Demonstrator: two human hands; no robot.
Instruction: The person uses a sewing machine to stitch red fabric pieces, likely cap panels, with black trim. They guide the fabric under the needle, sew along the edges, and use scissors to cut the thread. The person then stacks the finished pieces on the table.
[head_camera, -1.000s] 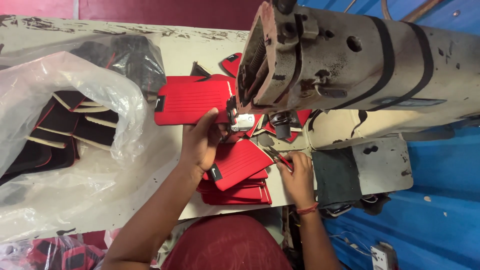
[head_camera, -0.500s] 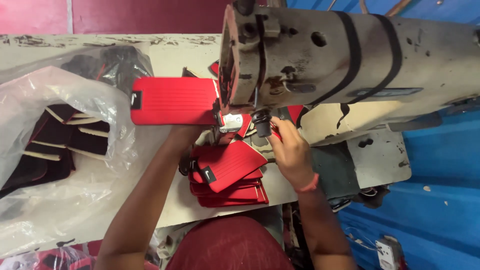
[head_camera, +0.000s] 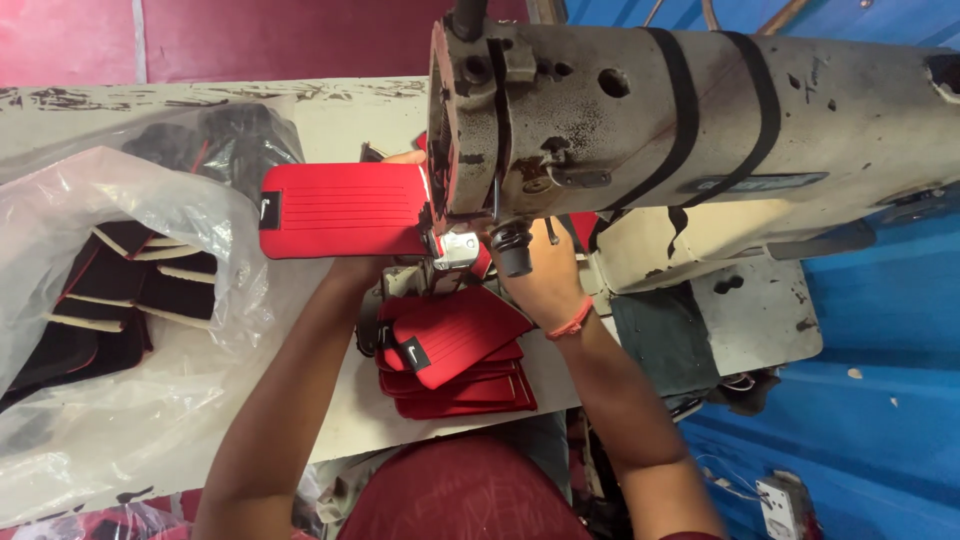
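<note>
My two bare forearms come up from the bottom of the view and lean toward each other as they reach forward. My left arm runs up from the lower left, long and nearly straight, the wrist level. My left hand (head_camera: 392, 190) is mostly hidden; I can see only a fingertip or two at the far side, so I cannot tell how tightly it is closed. My right arm rises from the lower right, bent a little at the wrist, with a thin orange band around it. My right hand (head_camera: 535, 268) lies back-up, fingers curled forward and down, their tips out of sight.
</note>
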